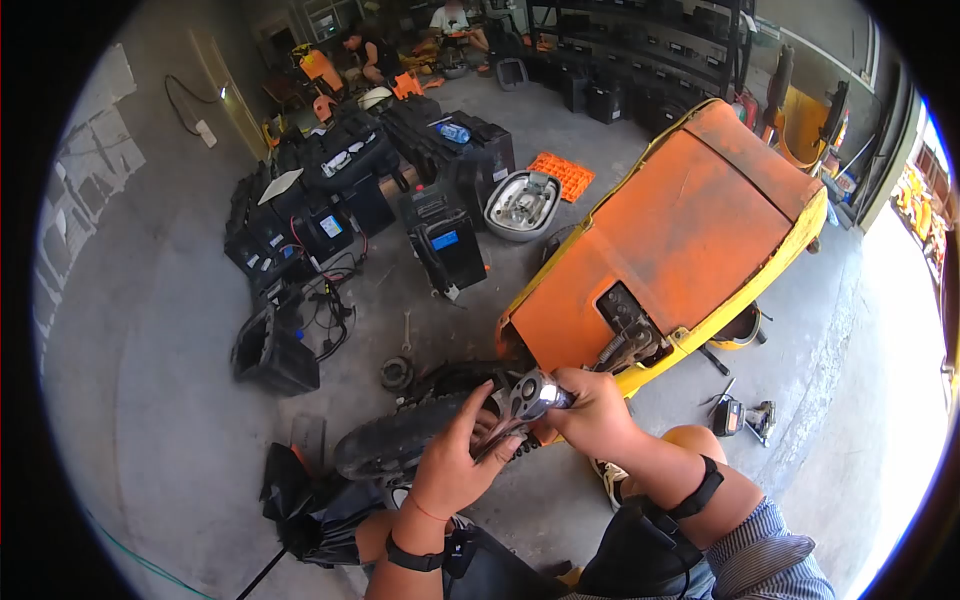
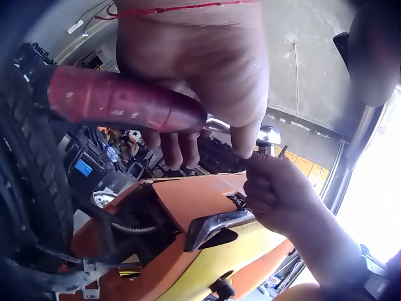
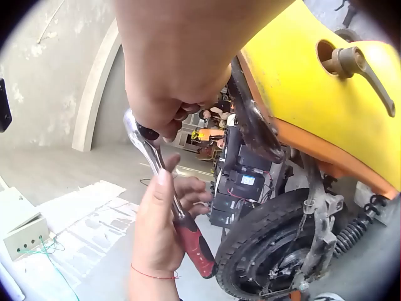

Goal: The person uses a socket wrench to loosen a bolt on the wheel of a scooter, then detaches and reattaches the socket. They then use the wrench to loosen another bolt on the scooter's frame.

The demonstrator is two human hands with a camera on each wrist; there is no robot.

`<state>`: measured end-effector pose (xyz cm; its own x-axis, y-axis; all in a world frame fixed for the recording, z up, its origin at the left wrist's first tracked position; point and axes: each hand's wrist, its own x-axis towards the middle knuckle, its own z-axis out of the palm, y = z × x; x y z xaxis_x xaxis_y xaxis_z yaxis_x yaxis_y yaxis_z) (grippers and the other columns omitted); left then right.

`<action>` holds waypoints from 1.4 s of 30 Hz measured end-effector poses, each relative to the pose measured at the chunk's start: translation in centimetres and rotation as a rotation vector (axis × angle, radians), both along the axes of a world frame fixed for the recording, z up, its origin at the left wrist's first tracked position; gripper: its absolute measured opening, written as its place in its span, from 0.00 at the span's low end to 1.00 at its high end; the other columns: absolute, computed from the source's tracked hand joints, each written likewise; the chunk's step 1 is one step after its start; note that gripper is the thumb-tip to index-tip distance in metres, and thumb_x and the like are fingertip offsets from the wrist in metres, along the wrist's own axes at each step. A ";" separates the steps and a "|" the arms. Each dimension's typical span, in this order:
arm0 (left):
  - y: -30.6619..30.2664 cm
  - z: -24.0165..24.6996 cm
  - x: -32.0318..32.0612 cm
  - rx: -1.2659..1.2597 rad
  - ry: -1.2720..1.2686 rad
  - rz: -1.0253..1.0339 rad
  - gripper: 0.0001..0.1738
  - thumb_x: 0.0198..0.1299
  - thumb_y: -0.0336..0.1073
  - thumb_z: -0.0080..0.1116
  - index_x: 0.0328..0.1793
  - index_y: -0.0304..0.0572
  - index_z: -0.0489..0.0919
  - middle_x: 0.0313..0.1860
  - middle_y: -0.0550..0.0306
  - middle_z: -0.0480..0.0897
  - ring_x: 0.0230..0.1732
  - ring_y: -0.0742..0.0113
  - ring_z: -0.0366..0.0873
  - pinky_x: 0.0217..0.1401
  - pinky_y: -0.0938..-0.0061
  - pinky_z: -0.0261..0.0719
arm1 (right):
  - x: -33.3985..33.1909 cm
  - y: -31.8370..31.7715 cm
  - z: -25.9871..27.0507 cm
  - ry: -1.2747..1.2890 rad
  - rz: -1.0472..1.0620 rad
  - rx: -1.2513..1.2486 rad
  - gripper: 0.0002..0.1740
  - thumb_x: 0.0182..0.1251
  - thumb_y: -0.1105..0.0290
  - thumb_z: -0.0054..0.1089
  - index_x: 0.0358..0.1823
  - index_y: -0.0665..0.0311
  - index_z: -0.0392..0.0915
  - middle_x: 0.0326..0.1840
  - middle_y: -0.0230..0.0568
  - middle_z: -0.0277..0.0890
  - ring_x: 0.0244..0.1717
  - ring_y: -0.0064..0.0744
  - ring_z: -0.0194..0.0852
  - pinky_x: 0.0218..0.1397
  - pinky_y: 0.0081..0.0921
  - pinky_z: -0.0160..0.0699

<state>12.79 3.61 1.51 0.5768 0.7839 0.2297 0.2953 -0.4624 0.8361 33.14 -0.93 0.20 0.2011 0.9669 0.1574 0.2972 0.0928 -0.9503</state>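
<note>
A ratchet wrench (image 1: pixel 528 396) with a chrome head and a red-and-black handle (image 3: pixel 197 248) is between my two hands. My right hand (image 1: pixel 597 418) holds it at the head end, its fingers curled round the drive side. The handle lies across the palm of my left hand (image 1: pixel 455 462), whose fingers stay fairly straight and loose, with the thumb along the shaft (image 3: pixel 158 164). In the left wrist view, the left thumb tip is right at my right hand. Just beyond both hands are a black tyre (image 1: pixel 385 440) and the orange-and-yellow body (image 1: pixel 690 235) of a vehicle.
Black battery boxes (image 1: pixel 450 240) crowd the floor at left. A grey-white housing (image 1: pixel 522 205) and orange crate (image 1: pixel 562 176) lie behind the tyre. A spanner (image 1: pixel 407 330) is on the floor; a power tool (image 1: pixel 730 415) lies at right. People sit at the back.
</note>
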 end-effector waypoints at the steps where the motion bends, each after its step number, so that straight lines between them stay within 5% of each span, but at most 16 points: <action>1: 0.2 -0.1 -0.4 0.046 0.054 0.003 0.34 0.61 0.42 0.70 0.69 0.38 0.70 0.35 0.50 0.82 0.32 0.59 0.82 0.38 0.69 0.80 | 0.1 -0.2 -0.1 0.062 -0.040 -0.021 0.08 0.53 0.78 0.67 0.35 0.69 0.78 0.25 0.48 0.77 0.31 0.40 0.83 0.37 0.34 0.79; 3: 1.1 0.0 -1.2 0.098 0.104 0.009 0.28 0.60 0.43 0.70 0.63 0.38 0.76 0.33 0.51 0.82 0.30 0.59 0.81 0.36 0.69 0.80 | 0.5 0.1 0.2 0.106 -0.025 -0.012 0.08 0.54 0.80 0.66 0.35 0.70 0.77 0.23 0.44 0.76 0.27 0.35 0.81 0.31 0.32 0.77; 6: 1.0 1.0 -2.1 0.084 0.393 0.074 0.16 0.58 0.44 0.71 0.35 0.39 0.81 0.26 0.51 0.82 0.27 0.57 0.82 0.31 0.68 0.77 | 0.5 0.4 0.7 0.265 0.022 -0.004 0.07 0.57 0.82 0.63 0.36 0.71 0.76 0.20 0.33 0.74 0.14 0.21 0.73 0.15 0.22 0.70; 13: 1.1 1.5 -3.3 -0.076 0.244 0.032 0.18 0.58 0.44 0.71 0.44 0.37 0.83 0.29 0.47 0.84 0.29 0.54 0.84 0.35 0.68 0.80 | 0.2 1.2 0.5 0.238 -0.088 -0.061 0.07 0.59 0.82 0.63 0.39 0.69 0.77 0.21 0.34 0.74 0.14 0.23 0.73 0.13 0.25 0.69; 16: 1.2 2.3 -3.9 -0.065 0.286 0.086 0.21 0.56 0.41 0.73 0.49 0.34 0.82 0.30 0.50 0.84 0.30 0.68 0.81 0.40 0.74 0.79 | 0.1 1.3 1.2 0.279 -0.158 0.012 0.09 0.58 0.81 0.65 0.41 0.69 0.77 0.22 0.35 0.75 0.12 0.23 0.72 0.11 0.26 0.67; 18: 1.4 2.1 -4.4 -0.060 0.311 0.080 0.20 0.54 0.37 0.74 0.48 0.32 0.82 0.32 0.52 0.85 0.32 0.72 0.80 0.40 0.76 0.79 | 0.4 0.8 2.7 0.233 -0.222 -0.116 0.14 0.54 0.80 0.70 0.42 0.68 0.79 0.34 0.31 0.81 0.36 0.18 0.78 0.40 0.21 0.79; 21: 1.0 1.2 -4.3 -0.098 0.131 0.162 0.19 0.51 0.37 0.77 0.44 0.33 0.84 0.30 0.49 0.86 0.31 0.67 0.84 0.38 0.74 0.80 | 0.2 0.9 2.5 0.183 -0.342 0.036 0.17 0.53 0.79 0.71 0.45 0.67 0.78 0.36 0.32 0.80 0.36 0.19 0.78 0.41 0.21 0.79; 22: 0.9 0.9 -4.2 -0.111 0.095 0.198 0.16 0.50 0.34 0.76 0.41 0.31 0.84 0.28 0.53 0.85 0.31 0.76 0.80 0.37 0.77 0.78 | 0.5 1.1 2.6 -0.069 -0.369 0.209 0.22 0.50 0.77 0.74 0.47 0.67 0.77 0.39 0.37 0.79 0.38 0.24 0.79 0.43 0.24 0.79; 25: 0.5 0.6 -3.1 -0.161 0.026 0.245 0.15 0.52 0.33 0.75 0.39 0.31 0.83 0.26 0.58 0.83 0.30 0.78 0.75 0.35 0.78 0.76 | -0.2 0.7 2.7 -0.439 -0.578 0.486 0.36 0.47 0.78 0.72 0.61 0.65 0.69 0.59 0.53 0.67 0.60 0.53 0.67 0.63 0.42 0.67; 26: 0.4 0.7 -2.7 -0.166 0.025 0.245 0.13 0.55 0.33 0.73 0.36 0.31 0.81 0.24 0.64 0.78 0.29 0.80 0.68 0.33 0.80 0.71 | -0.9 0.3 2.3 -0.395 -0.568 0.569 0.38 0.48 0.77 0.71 0.64 0.64 0.66 0.62 0.55 0.63 0.65 0.56 0.61 0.66 0.47 0.59; 33: 0.6 -1.5 -0.5 -0.329 -0.076 0.344 0.12 0.60 0.33 0.71 0.33 0.36 0.78 0.24 0.70 0.68 0.29 0.81 0.61 0.31 0.81 0.64 | -3.2 -1.4 0.7 -0.474 -0.230 0.559 0.28 0.49 0.78 0.68 0.56 0.62 0.74 0.55 0.47 0.70 0.57 0.49 0.69 0.58 0.40 0.66; 42: 0.7 -2.2 3.8 -0.121 -0.114 0.323 0.12 0.59 0.34 0.70 0.32 0.35 0.77 0.22 0.66 0.71 0.28 0.79 0.64 0.30 0.78 0.68 | -2.6 -0.9 0.5 -0.478 -0.223 0.553 0.22 0.53 0.76 0.64 0.52 0.62 0.76 0.56 0.45 0.70 0.58 0.49 0.68 0.58 0.42 0.67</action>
<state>16.55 4.32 -0.65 0.2707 0.9470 0.1729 0.3116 -0.2561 0.9150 30.52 -1.83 0.73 0.1702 0.6669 0.7255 0.7321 0.4073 -0.5461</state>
